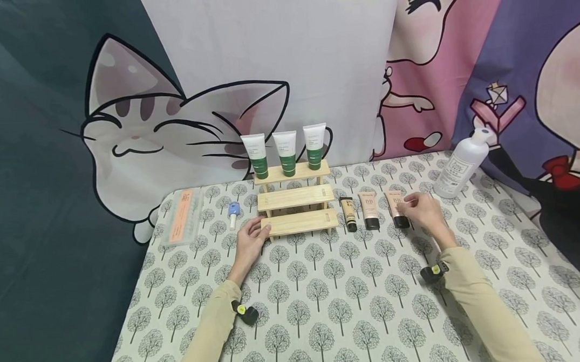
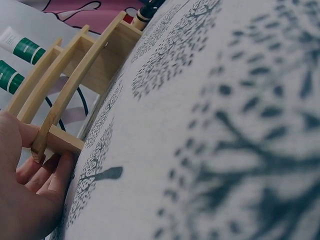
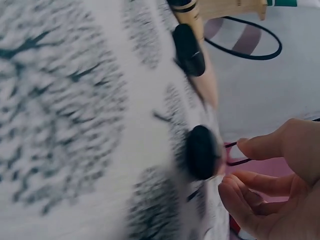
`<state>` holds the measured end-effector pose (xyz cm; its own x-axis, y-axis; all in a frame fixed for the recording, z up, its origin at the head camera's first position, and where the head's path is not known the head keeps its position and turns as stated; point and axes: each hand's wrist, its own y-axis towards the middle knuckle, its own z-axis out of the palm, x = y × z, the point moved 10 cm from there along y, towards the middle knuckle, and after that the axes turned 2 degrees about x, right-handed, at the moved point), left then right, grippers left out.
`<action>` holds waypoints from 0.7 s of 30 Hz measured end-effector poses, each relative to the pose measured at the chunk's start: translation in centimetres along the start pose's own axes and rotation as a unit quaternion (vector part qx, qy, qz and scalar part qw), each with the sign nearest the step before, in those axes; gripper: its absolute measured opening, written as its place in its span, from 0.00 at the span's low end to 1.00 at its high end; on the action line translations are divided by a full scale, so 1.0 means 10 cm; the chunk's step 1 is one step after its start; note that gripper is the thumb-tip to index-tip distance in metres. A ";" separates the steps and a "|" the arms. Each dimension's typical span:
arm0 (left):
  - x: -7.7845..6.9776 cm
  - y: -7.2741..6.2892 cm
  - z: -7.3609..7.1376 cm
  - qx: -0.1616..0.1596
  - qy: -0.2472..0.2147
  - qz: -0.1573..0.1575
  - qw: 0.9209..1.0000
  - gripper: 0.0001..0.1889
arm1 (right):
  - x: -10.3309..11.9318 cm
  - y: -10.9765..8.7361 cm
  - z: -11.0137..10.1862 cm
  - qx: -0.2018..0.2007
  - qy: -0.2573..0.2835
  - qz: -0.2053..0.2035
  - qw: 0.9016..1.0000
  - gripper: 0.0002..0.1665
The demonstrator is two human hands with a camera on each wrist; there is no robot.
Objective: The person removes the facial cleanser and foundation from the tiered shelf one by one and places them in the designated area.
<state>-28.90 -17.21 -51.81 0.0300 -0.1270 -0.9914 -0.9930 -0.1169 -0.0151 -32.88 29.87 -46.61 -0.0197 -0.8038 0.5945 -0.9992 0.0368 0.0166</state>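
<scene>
A three-tier wooden display stand stands mid-table. My left hand grips the left end of its lowest step, thumb above and fingers beneath in the left wrist view. Three green-and-white squeeze tubes stand upright on the top step. To the right of the stand lie a small yellow tube and two pink BB cream tubes with black caps, one in the middle and one at the right. My right hand is at the right tube's edge, thumb and fingertips apart around its side in the right wrist view.
A white pump bottle stands at the back right. Left of the stand lie a small blue-capped bottle and a clear plastic case with an orange label. A cartoon-printed curtain hangs behind the tree-patterned tablecloth.
</scene>
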 end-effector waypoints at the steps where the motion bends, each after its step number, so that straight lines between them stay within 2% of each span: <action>1: 0.01 0.00 0.00 0.001 0.001 -0.002 1.000 0.25 | 0.04 0.00 -0.02 -0.001 0.006 -0.004 1.000 0.26; 8: 0.02 0.01 0.01 0.004 -0.002 -0.002 1.000 0.25 | 0.39 0.06 -0.14 0.000 0.058 -0.014 0.998 0.29; 9: -0.02 -0.01 0.01 0.008 -0.002 -0.005 1.000 0.25 | 0.44 0.07 -0.15 -0.002 0.064 -0.015 0.998 0.29; 16: -0.02 -0.02 0.00 0.009 -0.005 -0.010 1.000 0.25 | 0.84 0.25 -0.15 -0.014 0.112 -0.032 0.993 0.31; 21: -0.25 -0.12 0.02 0.020 0.010 -0.008 1.000 0.25 | 1.13 0.37 -0.13 -0.036 0.145 -0.058 0.987 0.30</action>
<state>-27.77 -16.58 -49.37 0.0486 -0.1444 -0.9883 -0.9961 -0.0798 -0.0374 -36.74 21.72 -38.75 0.1157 -0.6010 0.7908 -0.9888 0.0058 0.1490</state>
